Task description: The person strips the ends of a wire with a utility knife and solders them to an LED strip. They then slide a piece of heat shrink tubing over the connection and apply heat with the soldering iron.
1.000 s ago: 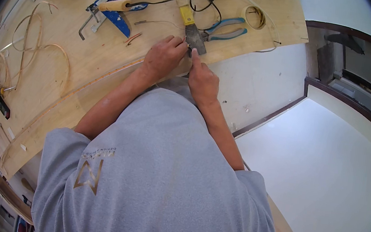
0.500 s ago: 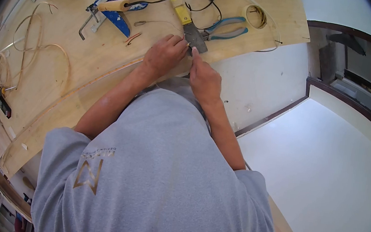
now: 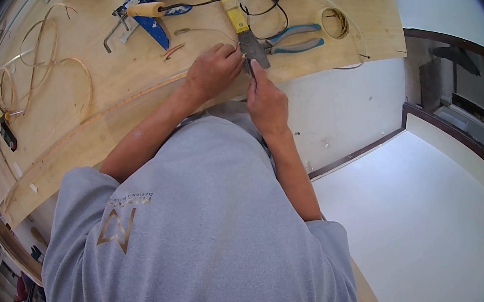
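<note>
Bench: plywood bench, white floor to the right.
Grip: left hand and right hand pinch something tiny beside the putty knife; item unclear.
Change: hands barely shifted.

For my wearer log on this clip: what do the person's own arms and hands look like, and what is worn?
Both arms are bare from the short sleeves down. The left hand and right hand are ungloved, with no watch or ring that I can see. The grey T-shirt has a gold emblem with small lettering above it.
</note>
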Demonstrator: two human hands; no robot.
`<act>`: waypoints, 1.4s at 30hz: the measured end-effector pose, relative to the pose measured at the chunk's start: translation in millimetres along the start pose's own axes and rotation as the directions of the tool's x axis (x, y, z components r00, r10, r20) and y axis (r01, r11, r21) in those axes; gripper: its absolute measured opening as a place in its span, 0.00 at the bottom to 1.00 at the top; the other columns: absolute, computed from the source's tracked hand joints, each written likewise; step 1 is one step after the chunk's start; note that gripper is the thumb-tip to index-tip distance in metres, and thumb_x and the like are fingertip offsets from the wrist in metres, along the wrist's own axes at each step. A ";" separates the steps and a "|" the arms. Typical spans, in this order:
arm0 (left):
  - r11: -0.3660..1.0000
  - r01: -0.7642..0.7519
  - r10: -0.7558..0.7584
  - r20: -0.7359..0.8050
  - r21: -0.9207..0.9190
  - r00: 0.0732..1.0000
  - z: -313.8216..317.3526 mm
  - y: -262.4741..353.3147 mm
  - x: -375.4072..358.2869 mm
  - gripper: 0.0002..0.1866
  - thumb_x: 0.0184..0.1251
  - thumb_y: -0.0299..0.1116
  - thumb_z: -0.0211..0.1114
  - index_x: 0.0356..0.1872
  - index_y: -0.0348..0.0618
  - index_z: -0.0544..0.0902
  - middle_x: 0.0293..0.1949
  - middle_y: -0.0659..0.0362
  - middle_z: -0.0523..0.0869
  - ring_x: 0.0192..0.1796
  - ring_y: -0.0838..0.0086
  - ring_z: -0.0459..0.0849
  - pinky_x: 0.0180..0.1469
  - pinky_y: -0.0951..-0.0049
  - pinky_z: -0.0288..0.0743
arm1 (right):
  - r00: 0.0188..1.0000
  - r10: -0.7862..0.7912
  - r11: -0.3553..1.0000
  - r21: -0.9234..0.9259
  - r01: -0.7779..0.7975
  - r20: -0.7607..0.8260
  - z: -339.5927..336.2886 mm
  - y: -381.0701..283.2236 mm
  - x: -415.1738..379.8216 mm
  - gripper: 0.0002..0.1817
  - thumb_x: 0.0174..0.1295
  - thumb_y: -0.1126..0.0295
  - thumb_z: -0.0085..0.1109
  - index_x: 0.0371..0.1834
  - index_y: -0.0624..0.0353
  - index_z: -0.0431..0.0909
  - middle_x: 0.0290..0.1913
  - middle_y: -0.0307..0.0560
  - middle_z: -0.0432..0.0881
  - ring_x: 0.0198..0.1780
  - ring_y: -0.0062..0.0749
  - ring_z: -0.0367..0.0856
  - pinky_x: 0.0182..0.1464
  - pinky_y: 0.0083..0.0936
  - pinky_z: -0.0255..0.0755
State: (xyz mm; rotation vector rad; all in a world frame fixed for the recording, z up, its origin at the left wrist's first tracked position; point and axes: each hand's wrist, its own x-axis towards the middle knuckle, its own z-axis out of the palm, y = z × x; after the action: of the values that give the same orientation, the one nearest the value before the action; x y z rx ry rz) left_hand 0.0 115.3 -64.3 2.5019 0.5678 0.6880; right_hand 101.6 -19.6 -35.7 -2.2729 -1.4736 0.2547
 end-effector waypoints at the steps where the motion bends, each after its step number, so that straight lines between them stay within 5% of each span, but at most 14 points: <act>1: 1.000 -0.003 0.003 0.005 0.004 1.000 -0.1 0.2 -0.1 0.08 0.57 0.28 0.66 0.38 0.38 0.81 0.31 0.54 0.80 0.37 0.60 0.81 0.39 0.64 0.77 | 1.000 -0.007 1.000 -0.009 0.007 0.005 1.7 0.3 -1.1 0.23 0.63 0.70 0.52 0.63 0.55 0.69 0.29 0.54 0.82 0.27 0.51 0.82 0.29 0.42 0.76; 14: 0.999 -0.035 0.036 -0.023 0.010 0.999 2.4 -2.9 -1.1 0.09 0.56 0.28 0.67 0.38 0.37 0.81 0.31 0.54 0.80 0.36 0.61 0.81 0.39 0.65 0.77 | 0.996 0.076 0.997 -0.034 -0.075 0.034 3.7 -8.7 -0.8 0.20 0.64 0.70 0.53 0.61 0.53 0.73 0.29 0.57 0.82 0.29 0.53 0.82 0.31 0.45 0.75; 23: 0.998 -0.063 0.063 -0.019 0.023 0.998 4.4 -5.1 -0.2 0.08 0.57 0.27 0.66 0.37 0.37 0.81 0.29 0.54 0.79 0.34 0.62 0.81 0.38 0.66 0.77 | 0.994 -0.104 0.954 -0.280 0.104 0.013 10.3 -4.7 -6.2 0.31 0.54 0.74 0.53 0.66 0.59 0.68 0.24 0.44 0.75 0.22 0.37 0.80 0.24 0.31 0.75; 42: 0.995 -0.101 0.101 -0.062 -0.009 0.993 6.3 -8.4 0.3 0.05 0.57 0.28 0.64 0.31 0.40 0.78 0.28 0.56 0.76 0.34 0.64 0.79 0.35 0.67 0.77 | 0.984 -0.174 0.945 -0.277 0.174 0.023 11.0 1.2 -5.0 0.33 0.50 0.74 0.54 0.66 0.60 0.70 0.23 0.43 0.74 0.22 0.35 0.79 0.24 0.28 0.75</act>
State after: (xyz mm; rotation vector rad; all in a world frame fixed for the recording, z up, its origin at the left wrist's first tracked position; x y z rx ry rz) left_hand 1.6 120.0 -73.5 2.5191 0.4597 0.8065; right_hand 96.4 -21.9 -46.4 -2.3303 -1.7946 -0.0096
